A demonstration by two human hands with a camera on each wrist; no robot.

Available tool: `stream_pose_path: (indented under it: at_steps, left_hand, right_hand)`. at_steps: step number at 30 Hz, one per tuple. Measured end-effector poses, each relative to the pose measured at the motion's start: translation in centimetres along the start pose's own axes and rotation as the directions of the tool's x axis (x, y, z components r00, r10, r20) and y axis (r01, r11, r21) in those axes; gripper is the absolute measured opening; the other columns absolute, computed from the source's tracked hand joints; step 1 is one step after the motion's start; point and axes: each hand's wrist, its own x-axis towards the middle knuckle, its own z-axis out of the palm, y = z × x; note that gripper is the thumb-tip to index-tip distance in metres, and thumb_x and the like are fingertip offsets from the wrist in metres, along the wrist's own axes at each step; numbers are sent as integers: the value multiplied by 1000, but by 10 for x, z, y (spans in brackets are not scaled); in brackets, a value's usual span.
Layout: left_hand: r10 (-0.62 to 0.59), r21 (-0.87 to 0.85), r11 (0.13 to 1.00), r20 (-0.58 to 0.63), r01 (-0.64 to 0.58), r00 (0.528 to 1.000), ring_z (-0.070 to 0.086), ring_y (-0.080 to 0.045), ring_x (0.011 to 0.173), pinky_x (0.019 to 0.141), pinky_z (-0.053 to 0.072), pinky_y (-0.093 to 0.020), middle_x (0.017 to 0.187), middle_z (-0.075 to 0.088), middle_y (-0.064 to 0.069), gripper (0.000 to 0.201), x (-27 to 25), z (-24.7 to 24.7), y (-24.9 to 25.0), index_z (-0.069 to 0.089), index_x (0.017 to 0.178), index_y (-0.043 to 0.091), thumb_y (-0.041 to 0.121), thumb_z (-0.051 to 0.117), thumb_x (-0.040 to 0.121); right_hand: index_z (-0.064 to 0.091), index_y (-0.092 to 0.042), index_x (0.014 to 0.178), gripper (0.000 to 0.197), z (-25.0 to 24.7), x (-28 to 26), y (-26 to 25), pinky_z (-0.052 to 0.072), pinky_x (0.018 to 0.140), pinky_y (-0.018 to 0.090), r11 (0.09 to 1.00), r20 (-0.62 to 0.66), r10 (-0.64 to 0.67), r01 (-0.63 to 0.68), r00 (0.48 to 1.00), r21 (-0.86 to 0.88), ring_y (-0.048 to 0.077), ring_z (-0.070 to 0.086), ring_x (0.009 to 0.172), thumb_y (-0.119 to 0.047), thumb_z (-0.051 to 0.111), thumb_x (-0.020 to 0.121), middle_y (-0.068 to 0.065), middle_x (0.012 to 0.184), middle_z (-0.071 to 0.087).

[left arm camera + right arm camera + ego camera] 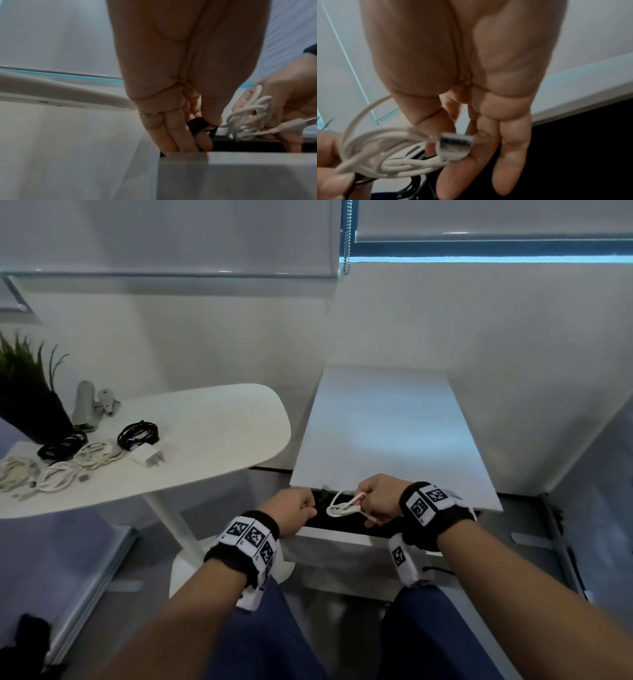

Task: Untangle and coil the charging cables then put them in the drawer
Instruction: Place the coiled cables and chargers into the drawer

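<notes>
1. Hanging directly above the dark gap of the open drawer (337, 534), the white cable coil (342, 506) sits in the right hand (380, 499), whose thumb and fingers pinch it with the loops trailing toward the left hand (294, 510).
2. Its long axis runs roughly along the drawer front, so the coming move looks like a short drop straight down; the right hand is the nearer one, already over the opening.
3. In the left wrist view the left hand's fingers (173, 136) curl round something black at the drawer's near-left corner. It is probably a dark cable or a strap, though blur keeps me from saying which.
4. The coil is thin, smooth, rubbery cord in several loose uneven loops, with a flat grey plug (456, 143) sticking out past the fingertips; it will likely sag and spring open once released.
5. The drawer has a matte white front and a black interior, under a smooth white cabinet top (390, 426).
6. Well to the left of the drawer, the rounded white table (219, 433) holds more bundled black cables (138, 434), white cables (56, 475), and a white charger block (149, 456).
</notes>
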Motion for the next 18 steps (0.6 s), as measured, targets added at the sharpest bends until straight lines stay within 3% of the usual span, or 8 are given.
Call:
stream_pose_path:
  at_steps: [5,10,13,18]
  left_hand:
    - [-11,81,997,102,3,995,49,-15,81,67,37,-25,91,53,1,7,3,0,5,48,91,17,22,50,95]
    - [-28,90,996,244,6,969,51,-2,62,54,38,-16,79,61,9,15,7,-10,15,48,80,21,19,53,94]
    - [-58,158,987,331,6,942,54,-10,65,60,43,-21,83,64,5,12,9,-12,19,50,81,19,20,54,93]
    - [-133,185,981,460,51,878,58,-18,69,65,48,-27,83,64,-3,15,12,-9,24,46,81,16,17,48,95]
  right_hand:
    - [61,-14,75,19,2,-1,14,45,53,25,992,35,35,-31,999,-118,19,67,60,-4,47,82,7,65,61]
    - [64,-16,82,13,2,6,16,44,52,24,972,71,65,-47,995,-229,21,63,61,-10,52,82,8,71,65]
    - [70,-14,86,11,0,9,12,41,47,19,922,77,69,-34,995,-386,13,51,51,-11,60,82,3,61,59]
    - [71,-8,104,26,9,25,15,44,51,19,806,145,110,-2,983,-592,14,56,58,-20,69,81,3,74,67]
